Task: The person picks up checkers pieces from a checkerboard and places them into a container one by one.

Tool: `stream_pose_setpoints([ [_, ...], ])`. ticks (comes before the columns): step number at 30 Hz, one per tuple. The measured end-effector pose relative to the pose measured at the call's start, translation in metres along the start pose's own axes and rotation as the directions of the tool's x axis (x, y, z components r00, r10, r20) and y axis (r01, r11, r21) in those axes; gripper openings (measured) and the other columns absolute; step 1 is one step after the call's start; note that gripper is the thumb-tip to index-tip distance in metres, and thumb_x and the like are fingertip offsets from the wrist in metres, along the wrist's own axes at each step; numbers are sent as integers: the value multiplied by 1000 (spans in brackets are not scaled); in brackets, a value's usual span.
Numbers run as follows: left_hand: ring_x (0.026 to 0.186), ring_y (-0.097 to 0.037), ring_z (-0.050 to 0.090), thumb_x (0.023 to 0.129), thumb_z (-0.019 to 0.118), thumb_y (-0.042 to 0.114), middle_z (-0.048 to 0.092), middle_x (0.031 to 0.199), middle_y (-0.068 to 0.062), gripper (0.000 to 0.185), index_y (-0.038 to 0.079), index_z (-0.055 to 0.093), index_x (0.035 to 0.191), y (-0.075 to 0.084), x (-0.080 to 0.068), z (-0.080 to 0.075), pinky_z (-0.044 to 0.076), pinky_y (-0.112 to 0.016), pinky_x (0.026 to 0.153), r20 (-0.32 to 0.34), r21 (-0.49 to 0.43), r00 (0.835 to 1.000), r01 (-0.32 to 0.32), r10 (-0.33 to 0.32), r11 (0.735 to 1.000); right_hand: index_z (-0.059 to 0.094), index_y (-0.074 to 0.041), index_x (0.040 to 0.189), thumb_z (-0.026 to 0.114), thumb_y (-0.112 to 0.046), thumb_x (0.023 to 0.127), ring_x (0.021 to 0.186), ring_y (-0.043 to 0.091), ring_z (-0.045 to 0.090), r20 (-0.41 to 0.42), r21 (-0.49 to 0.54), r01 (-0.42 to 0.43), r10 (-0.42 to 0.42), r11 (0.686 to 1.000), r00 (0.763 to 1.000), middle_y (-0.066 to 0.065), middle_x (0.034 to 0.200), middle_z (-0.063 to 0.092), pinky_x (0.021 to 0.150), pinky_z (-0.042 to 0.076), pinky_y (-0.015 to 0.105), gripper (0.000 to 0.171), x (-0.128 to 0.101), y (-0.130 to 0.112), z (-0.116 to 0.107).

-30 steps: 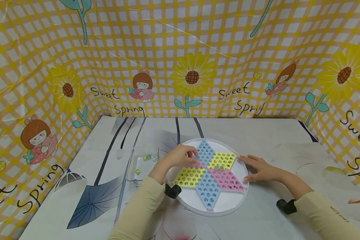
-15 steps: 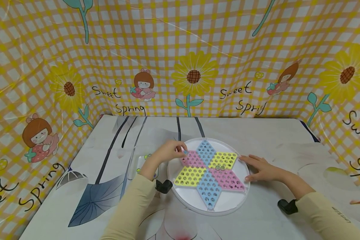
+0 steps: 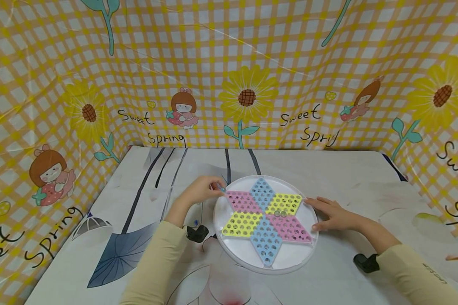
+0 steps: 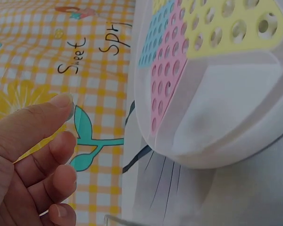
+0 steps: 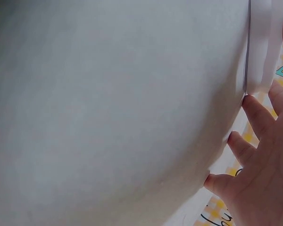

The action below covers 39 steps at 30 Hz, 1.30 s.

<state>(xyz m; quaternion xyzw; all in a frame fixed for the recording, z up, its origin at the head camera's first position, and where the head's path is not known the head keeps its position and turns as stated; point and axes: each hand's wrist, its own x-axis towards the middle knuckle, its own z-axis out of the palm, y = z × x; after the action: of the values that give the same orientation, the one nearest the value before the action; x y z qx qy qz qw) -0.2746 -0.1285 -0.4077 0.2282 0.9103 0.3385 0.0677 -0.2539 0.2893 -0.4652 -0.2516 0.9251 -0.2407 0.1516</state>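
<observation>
One glassy marble: pinched at the fingertips of the left hand, near the far left rim of the game board; other fingers bent.
One game board, round, white, star of pink, yellow and blue points: flat on the table.
Two clear marbles: side by side on the board, where yellow meets pink.
Progress, my judgement: partway through shifting marbles — two on the board, one in hand; whether other holes are filled, I cannot tell.
One right hand: fingers spread, tips against the right rim, gripping nothing I can see.
One clear container, an edge only — the left sleeve obstructs my head view there.
One checked cloth: backdrop.
</observation>
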Motion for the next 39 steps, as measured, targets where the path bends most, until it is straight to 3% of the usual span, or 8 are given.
stream_pose_setpoints([
  [8,69,-13,49,83,67,17,57,80,-1,22,6,63,102,-8,-8,-9,42,-23,58,-5,5,999,45,-45,999,33,0,136,70,-37,75,127,55,12,-1,-2,7,-7,1000,1000,29,141,28,94,4,71,80,-1,-2,0],
  [22,63,-12,47,83,67,15,56,76,-2,17,7,64,98,-24,-22,-23,41,-24,56,-53,5,998,47,-46,999,33,-1,136,70,-36,75,126,56,12,-4,2,8,-8,1000,1000,29,141,28,94,5,72,80,-1,-2,-1],
  [32,65,-14,46,84,66,16,55,79,-3,17,8,62,99,-34,-33,-31,40,-26,57,-50,-34,991,120,-121,992,33,0,136,70,-36,75,126,56,12,-3,9,14,-13,1000,1000,29,141,28,94,3,72,80,-1,-2,-1],
  [39,63,-14,45,84,65,14,55,78,-3,18,5,62,99,-38,-39,-37,39,-26,55,-65,-26,991,115,-116,993,33,1,136,70,-36,75,127,56,11,0,16,13,-13,1000,1000,29,141,28,94,2,72,80,-2,-4,-2],
])
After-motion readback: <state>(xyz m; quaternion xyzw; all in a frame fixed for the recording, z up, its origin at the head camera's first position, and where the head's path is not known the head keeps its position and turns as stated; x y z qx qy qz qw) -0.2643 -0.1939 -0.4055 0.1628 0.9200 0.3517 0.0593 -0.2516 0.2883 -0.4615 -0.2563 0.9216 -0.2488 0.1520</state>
